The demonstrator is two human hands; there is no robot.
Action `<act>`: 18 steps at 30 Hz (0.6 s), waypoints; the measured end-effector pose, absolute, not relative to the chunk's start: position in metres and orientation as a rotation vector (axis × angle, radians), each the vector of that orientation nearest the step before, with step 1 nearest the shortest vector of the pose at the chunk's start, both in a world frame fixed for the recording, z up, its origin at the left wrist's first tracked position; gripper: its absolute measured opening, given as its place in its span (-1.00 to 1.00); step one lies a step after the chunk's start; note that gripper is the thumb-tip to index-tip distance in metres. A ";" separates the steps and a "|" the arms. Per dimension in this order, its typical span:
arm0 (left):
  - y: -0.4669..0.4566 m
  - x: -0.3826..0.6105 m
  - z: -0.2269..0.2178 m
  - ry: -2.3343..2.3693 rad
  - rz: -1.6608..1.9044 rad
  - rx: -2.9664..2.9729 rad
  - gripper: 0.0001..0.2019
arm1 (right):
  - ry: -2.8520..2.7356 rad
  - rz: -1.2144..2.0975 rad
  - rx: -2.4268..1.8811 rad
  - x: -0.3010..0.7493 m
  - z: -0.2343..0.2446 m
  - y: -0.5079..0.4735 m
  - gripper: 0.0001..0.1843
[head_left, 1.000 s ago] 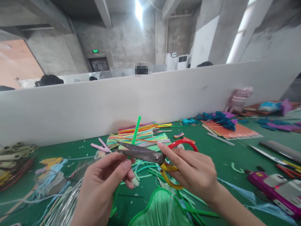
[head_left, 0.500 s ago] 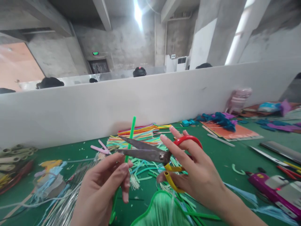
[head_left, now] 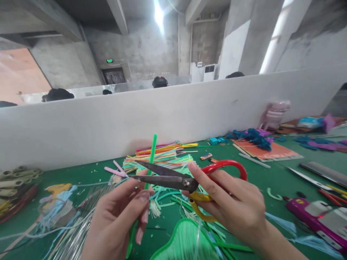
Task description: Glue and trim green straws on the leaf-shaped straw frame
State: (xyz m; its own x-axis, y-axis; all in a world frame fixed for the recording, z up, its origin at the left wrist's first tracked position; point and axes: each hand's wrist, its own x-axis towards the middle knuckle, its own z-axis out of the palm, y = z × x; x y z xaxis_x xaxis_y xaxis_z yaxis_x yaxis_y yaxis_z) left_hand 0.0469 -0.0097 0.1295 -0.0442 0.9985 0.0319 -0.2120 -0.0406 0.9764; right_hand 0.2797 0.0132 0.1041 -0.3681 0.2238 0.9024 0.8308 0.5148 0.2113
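Observation:
Pinched between the thumb and fingers of my left hand (head_left: 119,216) is a green pipe cleaner (head_left: 153,150), which stands up past the fingertips and hangs down below the palm. My right hand (head_left: 235,202) grips a pair of scissors (head_left: 173,178) by its red and yellow handles. The dark blades point left and are parted, with the pipe cleaner between or across them just above my left fingertips. Below my hands lies a green leaf-like piece (head_left: 184,242) edged in darker green, partly cut off by the frame.
Bundles of coloured pipe cleaners (head_left: 162,155) lie against the white partition (head_left: 121,130). Thin metal wires (head_left: 78,231) and a yellow glue gun (head_left: 58,189) are on the left. At right are a magenta device (head_left: 311,220), a second pair of scissors (head_left: 309,178) and an orange sheet (head_left: 271,151).
My right fingers have curled in around the scissor handles, and the red handle has swung outward to the right. The left hand and pipe cleaner have hardly moved.

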 end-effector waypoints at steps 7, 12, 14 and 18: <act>-0.011 0.046 0.130 1.025 1.348 1.049 -0.71 | -1.885 -0.908 -0.897 0.280 0.106 0.012 -0.25; -0.011 0.047 0.130 1.038 1.364 1.025 -0.72 | -1.902 -0.880 -0.907 0.280 0.103 0.012 -0.28; -0.011 0.047 0.129 1.043 1.372 1.026 -0.69 | -1.910 -0.872 -0.913 0.280 0.103 0.013 -0.29; -0.012 0.047 0.128 1.059 1.379 1.015 -0.64 | -1.899 -0.869 -0.917 0.281 0.103 0.014 -0.29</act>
State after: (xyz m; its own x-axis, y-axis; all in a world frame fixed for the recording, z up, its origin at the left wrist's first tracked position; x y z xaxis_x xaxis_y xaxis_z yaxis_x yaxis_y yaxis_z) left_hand 0.0467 -0.0115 0.1285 -0.0653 0.9977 0.0178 -0.2404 -0.0330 0.9701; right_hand 0.2805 0.0144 0.1028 -0.3845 0.2641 0.8845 0.8420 0.4932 0.2187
